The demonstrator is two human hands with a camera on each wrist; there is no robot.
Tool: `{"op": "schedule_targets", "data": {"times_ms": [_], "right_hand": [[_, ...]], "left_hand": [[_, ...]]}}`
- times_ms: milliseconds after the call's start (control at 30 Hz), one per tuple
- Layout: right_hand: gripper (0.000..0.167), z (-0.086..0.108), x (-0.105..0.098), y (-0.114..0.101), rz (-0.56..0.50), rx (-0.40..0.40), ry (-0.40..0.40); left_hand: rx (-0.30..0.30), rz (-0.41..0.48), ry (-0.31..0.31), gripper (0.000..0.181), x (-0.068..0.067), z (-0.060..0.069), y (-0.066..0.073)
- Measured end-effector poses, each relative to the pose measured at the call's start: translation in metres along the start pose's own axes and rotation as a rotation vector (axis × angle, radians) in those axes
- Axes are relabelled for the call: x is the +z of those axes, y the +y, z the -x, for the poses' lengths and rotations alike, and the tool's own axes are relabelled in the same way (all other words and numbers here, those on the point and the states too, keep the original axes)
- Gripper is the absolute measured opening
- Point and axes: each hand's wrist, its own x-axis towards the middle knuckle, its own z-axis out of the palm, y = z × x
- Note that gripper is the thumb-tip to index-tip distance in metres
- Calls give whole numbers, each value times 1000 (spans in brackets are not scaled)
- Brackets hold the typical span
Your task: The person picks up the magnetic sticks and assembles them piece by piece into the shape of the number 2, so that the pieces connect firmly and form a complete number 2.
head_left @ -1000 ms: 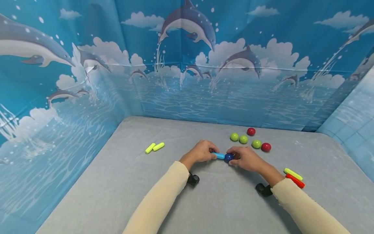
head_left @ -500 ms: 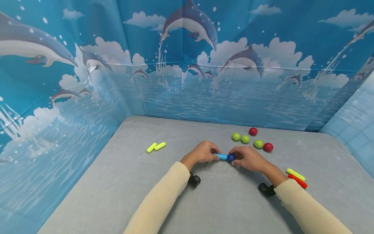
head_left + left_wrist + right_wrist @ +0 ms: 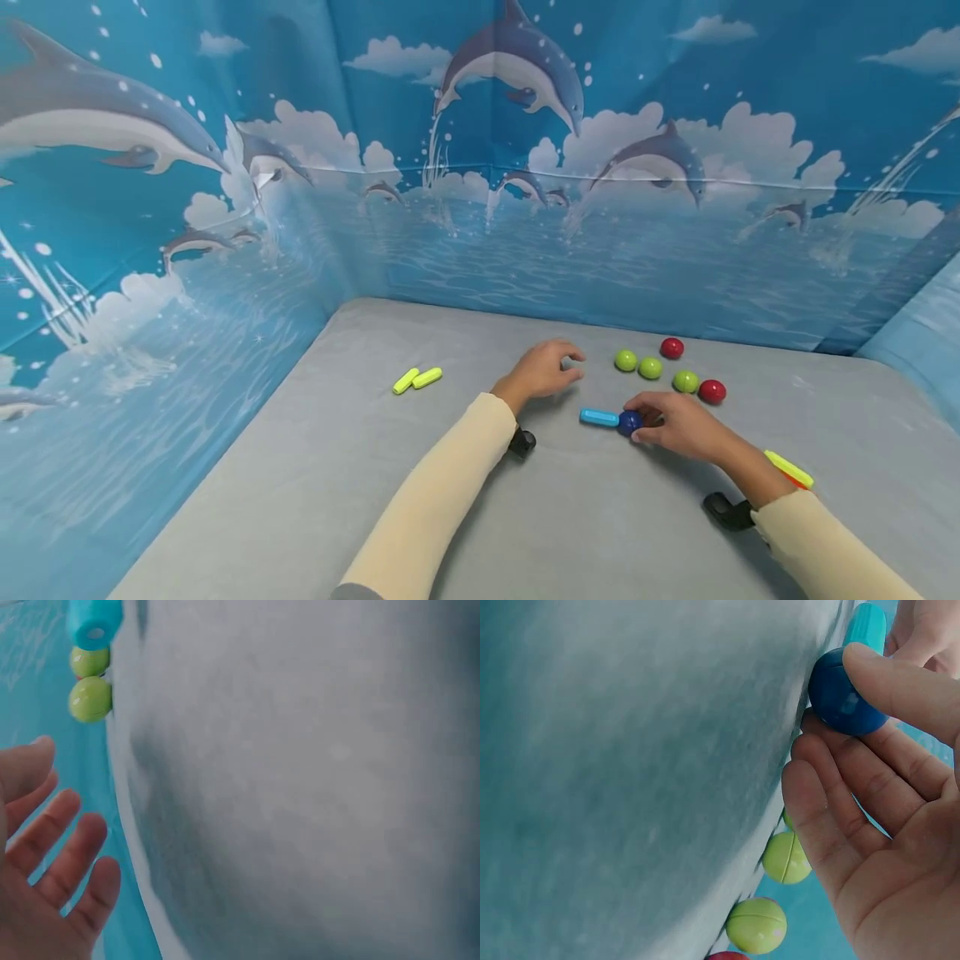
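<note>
A dark blue ball sits at the end of a light blue ridged stick, and the two touch. My right hand pinches the ball between thumb and fingers; the right wrist view shows the thumb lying on the ball. To the left and farther back, my left hand hovers apart from the stick, its fingers loosely bent around nothing. In the left wrist view, the spread fingers are below the stick.
Behind my right hand lie three green balls and two red balls. Two yellow sticks rest at the left. Past my right forearm are a yellow stick and a mostly hidden red one. A dolphin-print curtain stands behind the grey surface.
My left hand has let go of the light blue stick and drawn back up and left. The right hand still holds the dark blue ball. The head view has shifted slightly.
</note>
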Motion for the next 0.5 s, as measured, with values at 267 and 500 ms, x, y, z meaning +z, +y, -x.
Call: {"op": "schedule_targets", "data": {"times_ms": [267, 500], "right_hand": [[34, 4, 0, 4, -23, 17, 9], [34, 1, 1, 3, -46, 1, 5]], "left_hand": [[72, -107, -19, 45, 13, -25, 17], [77, -234, -66, 52, 13, -43, 31]]}}
